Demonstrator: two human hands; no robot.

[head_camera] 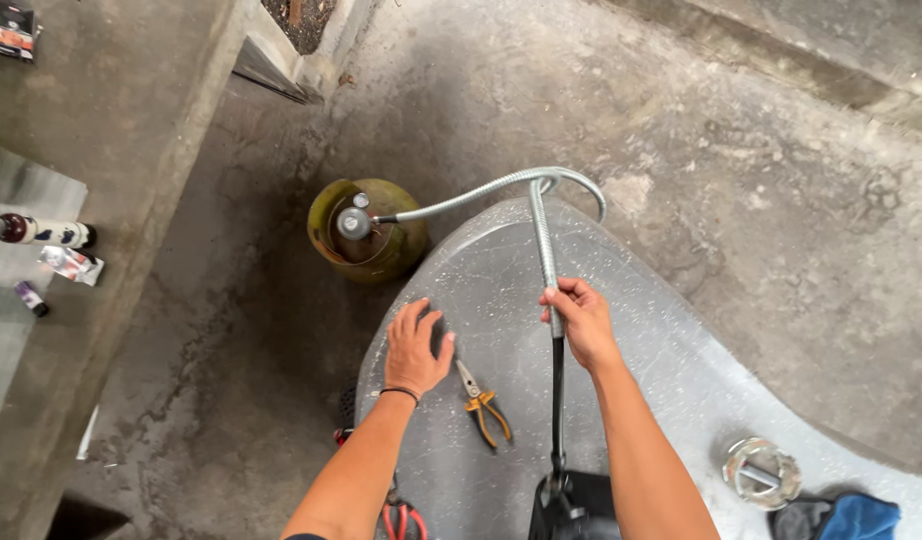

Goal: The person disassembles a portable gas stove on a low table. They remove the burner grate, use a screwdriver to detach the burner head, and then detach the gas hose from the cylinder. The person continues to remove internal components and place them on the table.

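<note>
Right hand (581, 322) clamped on hose (544, 235) above black section; left hand (417, 347) flat, fingers apart on table (671, 370), pliers (483, 406) just beside. Hose-fitting step apparently underway; next likely needs pliers.

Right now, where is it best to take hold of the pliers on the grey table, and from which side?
Probably the orange-and-black handles: they splay toward the person, with the metal jaws pointing away. The left hand, flat beside them, could come from above.
</note>
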